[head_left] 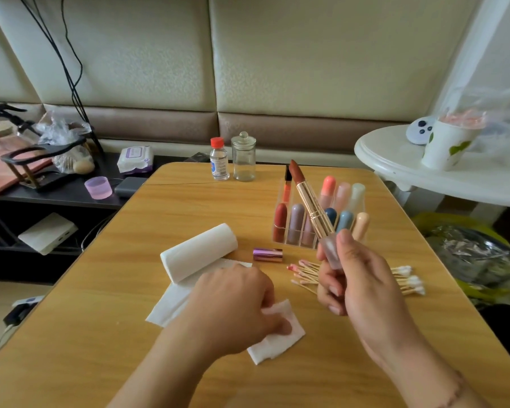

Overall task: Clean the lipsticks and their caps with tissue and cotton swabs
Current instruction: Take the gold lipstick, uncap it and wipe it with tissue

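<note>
My right hand (357, 278) grips the frosted base of an open lipstick (311, 201), gold tube, brown-red bullet tilted up and to the left. My left hand (236, 301) pinches a small folded tissue piece (277, 334) lying on the wooden table (159, 219). A tissue roll (199, 251) with a loose sheet lies behind the left hand. A metallic pink cap (268, 255) lies on its side by the roll. Several cotton swabs (407, 279) sit in a pile under and behind my right hand. A clear organizer (283, 228) holds several capped lipsticks.
A small red-capped bottle (219, 162) and a glass jar with lid (243, 160) stand at the table's far edge. A white side table (395, 160) with a paper cup is at the right. A dark shelf with wet wipes (135, 159) and clutter is at the left.
</note>
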`<state>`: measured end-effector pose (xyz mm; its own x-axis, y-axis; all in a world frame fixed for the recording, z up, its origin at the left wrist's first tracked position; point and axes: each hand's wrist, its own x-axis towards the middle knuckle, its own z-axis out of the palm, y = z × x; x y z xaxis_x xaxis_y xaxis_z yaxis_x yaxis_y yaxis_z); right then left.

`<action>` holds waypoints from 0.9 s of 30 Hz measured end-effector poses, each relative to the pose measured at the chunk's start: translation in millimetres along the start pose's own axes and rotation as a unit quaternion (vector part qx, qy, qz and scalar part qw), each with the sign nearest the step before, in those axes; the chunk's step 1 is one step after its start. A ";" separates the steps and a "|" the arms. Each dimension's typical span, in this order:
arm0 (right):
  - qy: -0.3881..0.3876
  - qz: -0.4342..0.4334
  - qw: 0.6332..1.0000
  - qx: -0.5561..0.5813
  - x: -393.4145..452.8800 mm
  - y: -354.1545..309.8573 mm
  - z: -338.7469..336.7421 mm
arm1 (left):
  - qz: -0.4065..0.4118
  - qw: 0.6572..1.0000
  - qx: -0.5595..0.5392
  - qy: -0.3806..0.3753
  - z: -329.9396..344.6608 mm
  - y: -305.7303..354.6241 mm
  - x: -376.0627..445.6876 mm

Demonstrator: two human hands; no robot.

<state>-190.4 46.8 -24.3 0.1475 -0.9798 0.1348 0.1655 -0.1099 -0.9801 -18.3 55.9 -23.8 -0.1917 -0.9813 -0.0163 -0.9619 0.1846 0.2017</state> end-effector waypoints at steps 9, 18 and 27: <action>-0.019 -0.058 0.994 -0.089 -9.5 7.8 14.4 | -0.065 0.728 -0.623 0.279 -4.7 11.7 9.8; -0.016 -0.070 0.990 -0.119 -13.5 11.2 19.3 | -0.016 0.556 -0.819 0.140 3.2 10.9 14.1; 0.023 -0.151 0.967 -0.203 -12.1 17.5 15.2 | 0.043 0.553 -0.828 0.080 15.8 10.0 19.6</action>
<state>-174.4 59.2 -40.9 0.1066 -0.8980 0.4268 -0.2040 -0.4399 -0.8746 -34.7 39.4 -37.6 -0.0751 -0.9896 0.1227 0.5734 0.0578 0.8172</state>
